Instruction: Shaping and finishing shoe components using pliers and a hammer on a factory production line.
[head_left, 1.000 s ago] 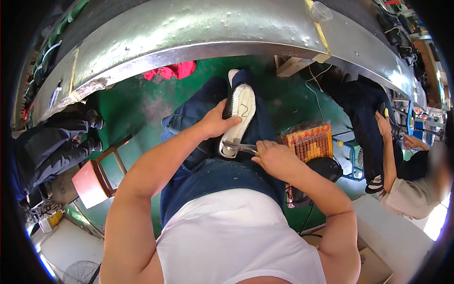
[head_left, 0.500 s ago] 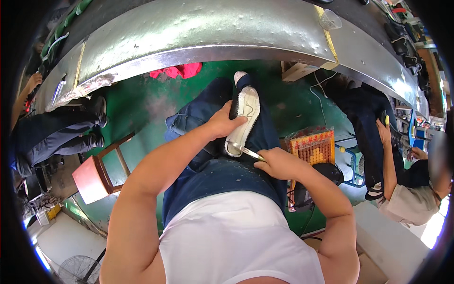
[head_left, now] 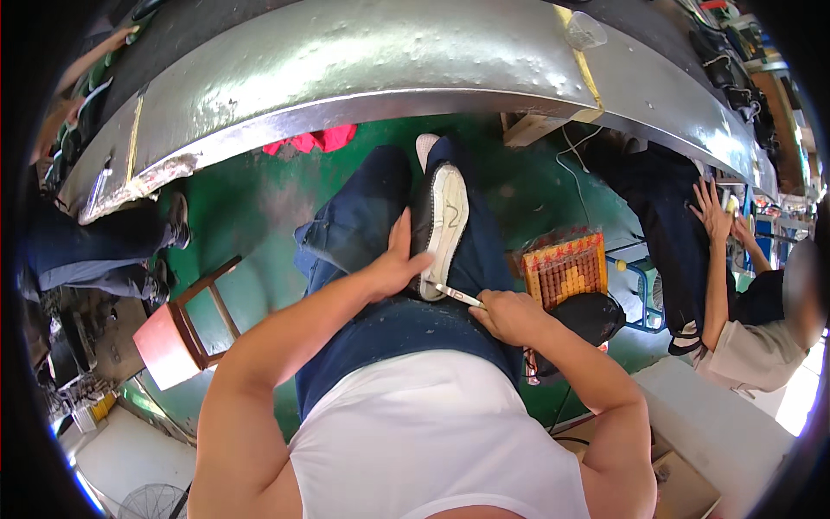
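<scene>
An upturned shoe (head_left: 447,216) rests on my lap, its pale sole facing up with a handwritten mark and a dark edge around it. My left hand (head_left: 398,265) grips the shoe's left side near the heel, its thumb over the sole's edge and its fingers along the side. In my right hand (head_left: 508,315), closed around it, is a slim pale-handled tool (head_left: 460,296). Its far end lies against the heel end of the sole; the exact kind of tip is too small to tell.
A metal-covered bench (head_left: 363,60) crosses ahead, with a clear plastic cup (head_left: 585,31) on it. A wooden stool (head_left: 177,337) stands left, a beaded seat mat (head_left: 564,268) right. Co-workers sit on both sides, one person's hand (head_left: 713,212) at the right. Red cloth (head_left: 316,138) lies under the bench.
My left hand has slid down the shoe toward the heel. The tool in my right hand has shifted slightly along the heel end. The co-worker at right has raised a spread hand.
</scene>
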A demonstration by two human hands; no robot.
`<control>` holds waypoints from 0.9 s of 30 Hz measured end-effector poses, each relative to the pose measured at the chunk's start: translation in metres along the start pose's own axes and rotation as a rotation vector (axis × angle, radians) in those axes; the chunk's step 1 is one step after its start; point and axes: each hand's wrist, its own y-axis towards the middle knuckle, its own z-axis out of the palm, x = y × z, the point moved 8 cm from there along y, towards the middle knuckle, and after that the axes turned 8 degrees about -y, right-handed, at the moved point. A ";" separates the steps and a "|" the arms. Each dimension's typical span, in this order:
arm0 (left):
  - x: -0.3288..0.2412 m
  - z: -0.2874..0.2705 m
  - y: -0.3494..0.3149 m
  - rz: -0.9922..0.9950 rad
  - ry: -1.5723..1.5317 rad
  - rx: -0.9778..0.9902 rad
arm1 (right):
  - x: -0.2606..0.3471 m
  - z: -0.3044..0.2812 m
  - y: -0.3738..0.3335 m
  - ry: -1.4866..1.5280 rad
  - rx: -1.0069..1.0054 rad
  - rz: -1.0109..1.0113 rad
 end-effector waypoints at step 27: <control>-0.069 0.025 -0.003 -0.154 0.571 -0.246 | -0.037 -0.079 0.002 0.263 -0.393 0.093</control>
